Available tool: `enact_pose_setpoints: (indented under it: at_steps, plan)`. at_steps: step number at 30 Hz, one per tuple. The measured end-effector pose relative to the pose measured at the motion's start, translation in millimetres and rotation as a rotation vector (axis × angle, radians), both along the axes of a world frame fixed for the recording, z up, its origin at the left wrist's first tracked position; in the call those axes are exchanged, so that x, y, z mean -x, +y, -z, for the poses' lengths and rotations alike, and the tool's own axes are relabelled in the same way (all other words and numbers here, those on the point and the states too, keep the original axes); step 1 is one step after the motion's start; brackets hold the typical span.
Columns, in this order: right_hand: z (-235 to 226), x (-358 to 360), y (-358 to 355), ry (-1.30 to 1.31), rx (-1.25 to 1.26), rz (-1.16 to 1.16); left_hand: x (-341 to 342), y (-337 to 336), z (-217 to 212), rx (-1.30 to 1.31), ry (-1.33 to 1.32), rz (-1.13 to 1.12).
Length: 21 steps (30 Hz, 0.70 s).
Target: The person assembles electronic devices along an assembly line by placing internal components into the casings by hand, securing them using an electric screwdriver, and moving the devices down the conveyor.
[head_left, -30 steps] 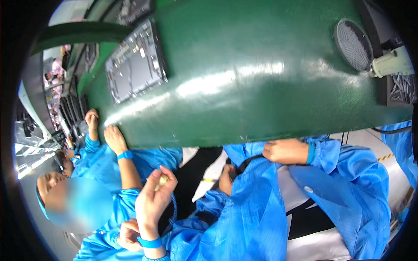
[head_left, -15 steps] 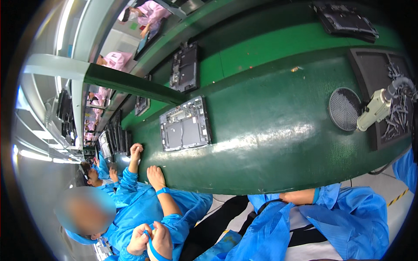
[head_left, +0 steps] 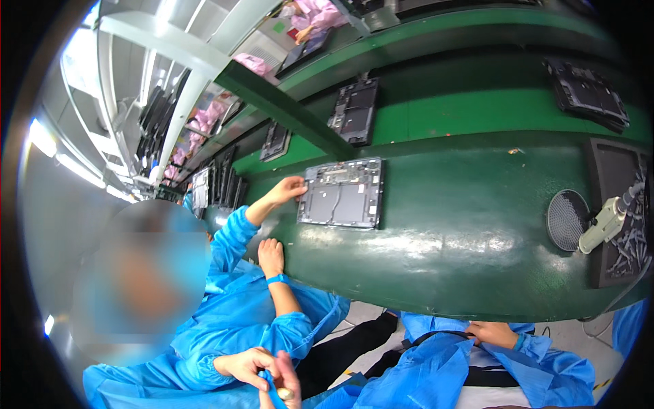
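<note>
My right hand [head_left: 494,334] lies low in front of my blue smock [head_left: 426,365], below the table's edge. Its fingers look curled in against the fabric and a dark strap; what they hold, if anything, is hidden. I cannot pick out my left hand. On the green table [head_left: 436,273], a laptop base [head_left: 340,198] lies with its inner parts exposed. A co-worker's hand [head_left: 293,187] touches its left edge, and that person's other hand [head_left: 271,258], with a blue wristband, rests on the table. At the bottom, another pair of hands [head_left: 252,365], seemingly a co-worker's, holds a blue strap [head_left: 272,390].
A round mesh-faced fixture [head_left: 567,219] and a pale nozzle on a hose [head_left: 603,225] are at the right, by a dark tray [head_left: 606,273] of small grey pieces. More laptop bases [head_left: 354,112] lie on the bright green strip behind. A green post [head_left: 286,112] rises from the table.
My view has shifted, so the table sits further right and lower. The co-worker's hand has moved from the table's edge onto the laptop base. More of my right hand shows.
</note>
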State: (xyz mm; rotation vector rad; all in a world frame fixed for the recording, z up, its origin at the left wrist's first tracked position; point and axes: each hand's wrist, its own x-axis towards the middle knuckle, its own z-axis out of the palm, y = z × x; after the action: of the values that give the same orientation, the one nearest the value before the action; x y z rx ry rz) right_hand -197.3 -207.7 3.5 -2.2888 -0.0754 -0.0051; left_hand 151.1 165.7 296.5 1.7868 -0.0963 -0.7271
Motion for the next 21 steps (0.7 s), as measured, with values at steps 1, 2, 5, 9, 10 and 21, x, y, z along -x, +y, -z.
enact_pose_setpoints:
  at_steps: [1, 2, 5, 9, 10, 21]
  plan:
    - [-1, 4, -3, -0.007, 0.003, -0.018, 4, 7, 2, 0.001, -0.011, -0.028]
    - [-7, 8, -7, -0.009, -0.04, -0.014, 10, 6, 6, 0.004, -0.027, -0.06]
    - [-14, 39, -12, 0.021, -0.112, 0.052, 0, 12, 20, 0.007, -0.031, -0.088]
    - [-11, 70, -19, 0.044, 0.047, 0.103, -8, 38, 23, 0.048, -0.076, -0.185]
    - [-5, 78, -11, 0.084, -0.008, 0.201, -27, 24, 27, 0.052, -0.072, -0.172]
    - [31, 144, 26, 0.237, 0.164, 0.67, -131, -83, 66, 0.005, -0.039, -0.163]
